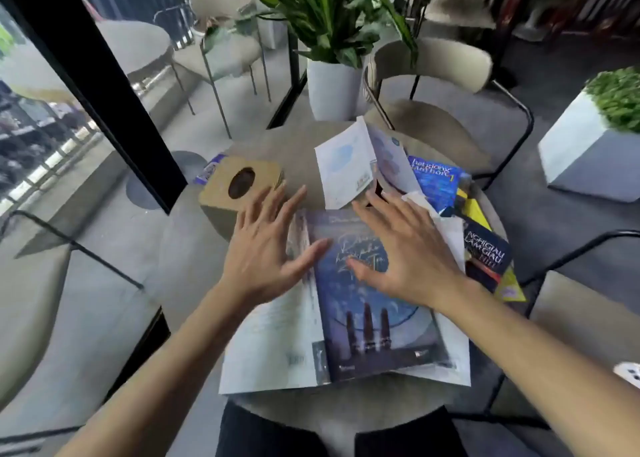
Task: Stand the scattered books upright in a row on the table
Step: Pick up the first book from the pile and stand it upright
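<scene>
A dark blue paperback book with three towers on its cover is seen lying flat on the round grey table, near the edge closest to the person, and it is partly laid over a pale open book with printed text on its left. The left hand is held over the left border of the blue cover with the fingers spread and released, nothing being grasped; the thumb is placed on or just above the cover. The right hand is spread in the same way over the upper right part of the cover, also released, and whether the palm is touching cannot be told. Behind the hands, a white book with blue cloud marks is stood half open like a tent. To the left of it, a brown cardboard-coloured book with a dark oval on the cover is laid flat. At the right side, a bright blue book with yellow letters and a dark book with white letters are piled flat, together with yellow ones. Beyond the table, a beige chair with black metal frame and a white pot with a green leafy plant are seen.
</scene>
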`<state>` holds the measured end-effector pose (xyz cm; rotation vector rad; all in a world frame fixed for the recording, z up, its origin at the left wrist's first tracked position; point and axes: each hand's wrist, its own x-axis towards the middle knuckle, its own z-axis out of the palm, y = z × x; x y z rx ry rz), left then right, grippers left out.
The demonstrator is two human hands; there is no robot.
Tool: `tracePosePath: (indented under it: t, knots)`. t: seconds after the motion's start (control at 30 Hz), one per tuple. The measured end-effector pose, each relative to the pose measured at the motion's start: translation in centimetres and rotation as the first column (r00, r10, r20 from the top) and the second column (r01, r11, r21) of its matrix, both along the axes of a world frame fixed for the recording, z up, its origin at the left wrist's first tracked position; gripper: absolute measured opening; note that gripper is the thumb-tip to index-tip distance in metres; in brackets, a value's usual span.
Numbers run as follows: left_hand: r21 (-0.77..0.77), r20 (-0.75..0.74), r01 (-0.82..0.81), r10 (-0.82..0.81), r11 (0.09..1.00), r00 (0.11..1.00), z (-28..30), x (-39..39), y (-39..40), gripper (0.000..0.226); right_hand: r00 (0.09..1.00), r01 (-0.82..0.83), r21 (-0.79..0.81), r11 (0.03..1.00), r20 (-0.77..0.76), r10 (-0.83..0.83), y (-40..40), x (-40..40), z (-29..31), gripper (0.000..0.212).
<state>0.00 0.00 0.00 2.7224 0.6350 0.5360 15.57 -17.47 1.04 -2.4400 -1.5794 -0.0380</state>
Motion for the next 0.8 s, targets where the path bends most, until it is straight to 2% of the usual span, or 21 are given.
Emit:
tracePosePath:
  t: [0.13,0.23,0.37,0.6,0.7,0.77,0.8]
  knots:
    - [0.067,0.067,0.030,-0.035,0.997,0.997,-1.0,-0.1,0.4,0.090,0.995,0.001,0.048,0.999,0.099,-0.006,-0.1,-0.3,-1.0,0.090]
    - [0.084,0.097,0.045,-0.053,0.995,0.994,-1.7,-0.5,0.0,0.090,0.993,0.039,0.058,0.998,0.110,-0.045,-0.8,-0.7,-1.5,0.092]
    - [0.016,0.070,0.030,-0.031,0.999,0.997,-1.0,-1.0,-0.9,0.094,0.994,0.093,0.007,0.996,0.062,-0.093,-1.8,-1.3,-1.0,0.088]
    - [0.045,-0.012,-0.005,0.005,0.999,1.000,0.4,-0.9,-1.5,0.095,0.991,0.105,-0.018,0.994,0.084,-0.103,-2.9,-1.9,-0.6,0.086]
    - [0.142,0.032,-0.047,0.043,0.989,0.999,1.1,-0.4,-2.3,0.078,0.990,0.112,-0.026,0.993,0.094,-0.109,-3.1,-1.8,-0.8,0.087]
    - [0.129,0.061,-0.120,0.113,0.984,0.992,1.5,0.0,-2.9,0.052,0.989,0.109,-0.025,0.994,0.108,-0.105,-3.0,-1.9,-1.1,0.087]
    - [0.095,0.022,-0.168,0.166,0.981,0.986,1.7,0.3,-3.3,0.046,0.988,0.109,-0.026,0.994,0.109,-0.105,-2.9,-2.0,-1.3,0.087]
